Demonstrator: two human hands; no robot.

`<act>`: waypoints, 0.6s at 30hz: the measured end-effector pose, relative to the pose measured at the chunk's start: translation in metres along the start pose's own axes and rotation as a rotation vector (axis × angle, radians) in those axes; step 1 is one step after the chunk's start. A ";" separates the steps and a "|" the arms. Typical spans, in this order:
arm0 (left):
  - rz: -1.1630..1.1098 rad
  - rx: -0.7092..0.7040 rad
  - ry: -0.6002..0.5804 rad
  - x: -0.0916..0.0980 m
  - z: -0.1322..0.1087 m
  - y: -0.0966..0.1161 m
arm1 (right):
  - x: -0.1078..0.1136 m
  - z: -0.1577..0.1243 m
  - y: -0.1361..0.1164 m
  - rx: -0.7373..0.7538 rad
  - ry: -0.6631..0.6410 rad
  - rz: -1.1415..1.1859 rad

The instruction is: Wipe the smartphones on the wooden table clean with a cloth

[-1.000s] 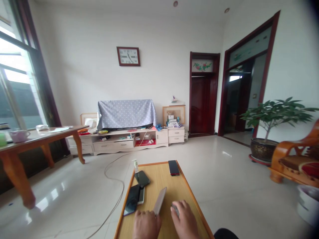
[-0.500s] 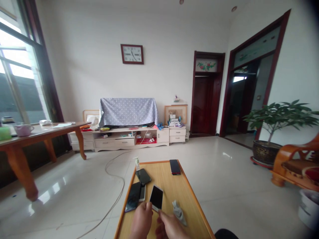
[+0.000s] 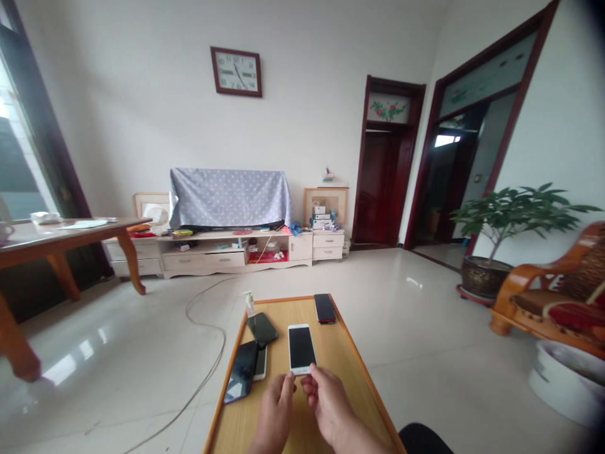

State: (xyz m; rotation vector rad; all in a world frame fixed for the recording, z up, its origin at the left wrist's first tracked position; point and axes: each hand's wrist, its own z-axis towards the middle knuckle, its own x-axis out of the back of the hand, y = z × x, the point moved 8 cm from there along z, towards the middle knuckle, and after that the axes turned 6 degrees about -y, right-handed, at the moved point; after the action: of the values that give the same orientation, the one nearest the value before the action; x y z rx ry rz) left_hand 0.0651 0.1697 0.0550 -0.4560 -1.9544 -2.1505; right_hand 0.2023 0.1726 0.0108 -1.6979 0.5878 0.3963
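Observation:
A white smartphone (image 3: pixel 301 348) with a dark screen is held over the wooden table (image 3: pixel 302 435) by its near end. My left hand (image 3: pixel 276 400) pinches its lower left corner, and my right hand (image 3: pixel 328 400) grips the lower right corner with the thumb on top. To the left, a dark phone (image 3: pixel 242 371) overlaps a white-edged phone (image 3: pixel 260 364). Just beyond them lies another dark phone (image 3: pixel 263 328). At the far right corner of the table rests a dark phone with a red edge (image 3: pixel 324 308).
A pump bottle (image 3: pixel 249 304) stands at the table's far left corner. A cable (image 3: pixel 215 362) runs over the floor on the left. On the right are a wooden chair (image 3: pixel 508 296), a white bucket (image 3: pixel 562 381) and a potted plant (image 3: pixel 486 277).
The white phone has turned from tilted to nearly straight and moved slightly away from me. The crumpled grey-white cloth or tissue right of my hands is no longer visible. The view has shifted right.

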 end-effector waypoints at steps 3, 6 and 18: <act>0.343 -0.061 0.020 0.008 0.008 -0.011 | 0.016 0.028 -0.018 0.034 -0.008 -0.048; 0.603 -0.091 0.015 0.010 0.014 -0.024 | 0.039 0.063 -0.033 0.076 0.061 -0.094; 0.817 -0.065 -0.018 -0.002 0.036 -0.046 | 0.099 0.171 -0.039 0.029 0.189 -0.059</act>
State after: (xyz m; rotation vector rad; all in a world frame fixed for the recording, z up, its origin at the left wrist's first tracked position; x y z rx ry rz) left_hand 0.0538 0.2106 0.0144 -1.0614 -1.3414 -1.6601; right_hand 0.3149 0.3285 -0.0494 -1.7317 0.6755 0.1853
